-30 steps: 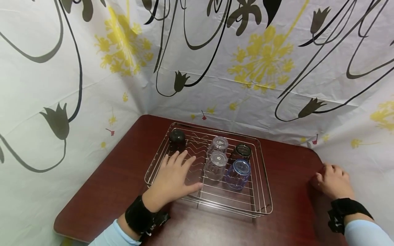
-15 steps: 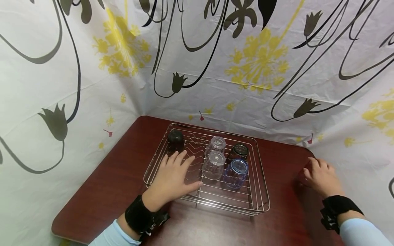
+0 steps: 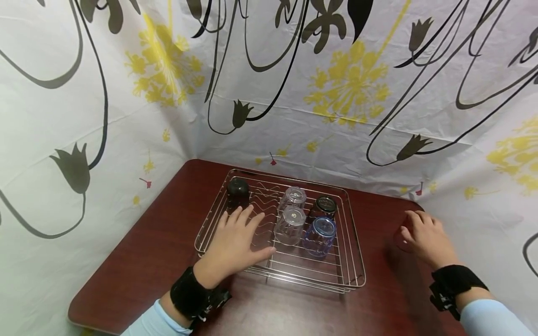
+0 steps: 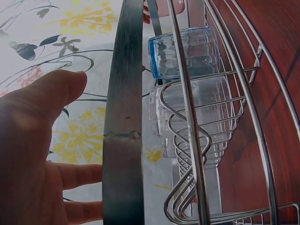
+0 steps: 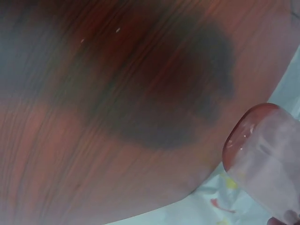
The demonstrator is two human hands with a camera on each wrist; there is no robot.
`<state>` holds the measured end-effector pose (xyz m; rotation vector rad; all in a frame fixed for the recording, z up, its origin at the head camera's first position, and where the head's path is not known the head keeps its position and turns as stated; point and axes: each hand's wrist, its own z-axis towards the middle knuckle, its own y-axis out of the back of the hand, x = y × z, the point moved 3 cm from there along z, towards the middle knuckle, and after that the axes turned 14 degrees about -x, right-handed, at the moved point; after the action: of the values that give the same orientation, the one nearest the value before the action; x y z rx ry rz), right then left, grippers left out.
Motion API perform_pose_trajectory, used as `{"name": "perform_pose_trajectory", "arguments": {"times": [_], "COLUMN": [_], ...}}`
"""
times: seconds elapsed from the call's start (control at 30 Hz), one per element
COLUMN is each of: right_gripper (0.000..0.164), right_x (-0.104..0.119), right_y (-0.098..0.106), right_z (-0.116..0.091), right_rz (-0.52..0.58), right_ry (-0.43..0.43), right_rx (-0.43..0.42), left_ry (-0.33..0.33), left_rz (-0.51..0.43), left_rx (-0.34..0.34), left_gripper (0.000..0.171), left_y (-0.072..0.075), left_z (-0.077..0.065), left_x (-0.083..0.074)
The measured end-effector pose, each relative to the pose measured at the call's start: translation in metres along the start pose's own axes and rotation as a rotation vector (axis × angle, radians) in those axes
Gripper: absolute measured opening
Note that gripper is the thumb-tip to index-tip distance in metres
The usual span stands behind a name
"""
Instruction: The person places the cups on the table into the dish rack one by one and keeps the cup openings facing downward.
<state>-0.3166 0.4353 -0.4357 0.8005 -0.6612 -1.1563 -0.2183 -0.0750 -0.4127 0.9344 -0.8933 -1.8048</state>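
Note:
My right hand (image 3: 428,238) grips a pink-tinted clear glass (image 5: 269,157) right of the wire rack (image 3: 357,252), close over the table. Most of that glass is hidden behind the hand in the head view. My left hand (image 3: 233,242) is spread, fingers extended, over the rack's front left part, and holds nothing. Upside down on the rack's right half stand two clear glasses, the nearer clear glass (image 3: 290,228) in front of the farther clear glass (image 3: 293,198). Beside them are a dark glass (image 3: 324,207) and a blue glass (image 3: 320,238). A black glass (image 3: 238,191) stands at the back left.
The rack stands on a dark red-brown table (image 3: 147,242) with rounded corners. Wavy wires (image 3: 265,205) run between the black glass and the clear ones. A flower-printed sheet (image 3: 269,135) hangs behind the table and along both sides.
My right hand has moved left across the table with the pink-tinted glass, nearer the rack. My left hand stays over the rack. The head view has shifted slightly.

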Motion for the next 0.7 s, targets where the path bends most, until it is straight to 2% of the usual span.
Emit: {"name": "perform_pose_trajectory", "arguments": {"times": [0.3,0.7], "right_gripper": [0.049,0.049], "right_x": [0.022,0.065], "right_y": [0.009,0.028], "right_z": [-0.001,0.012], "right_rz": [-0.005,0.018], "right_ry": [0.051,0.158], "right_rx": [-0.057,-0.177], "left_ry": [0.011,0.023], "left_rz": [0.005,-0.01], "left_rx": [0.006,0.01], "left_gripper": [0.093,0.092], "left_y": [0.0,0.0], "left_z": [0.0,0.0], "left_x": [-0.002,-0.001]}}
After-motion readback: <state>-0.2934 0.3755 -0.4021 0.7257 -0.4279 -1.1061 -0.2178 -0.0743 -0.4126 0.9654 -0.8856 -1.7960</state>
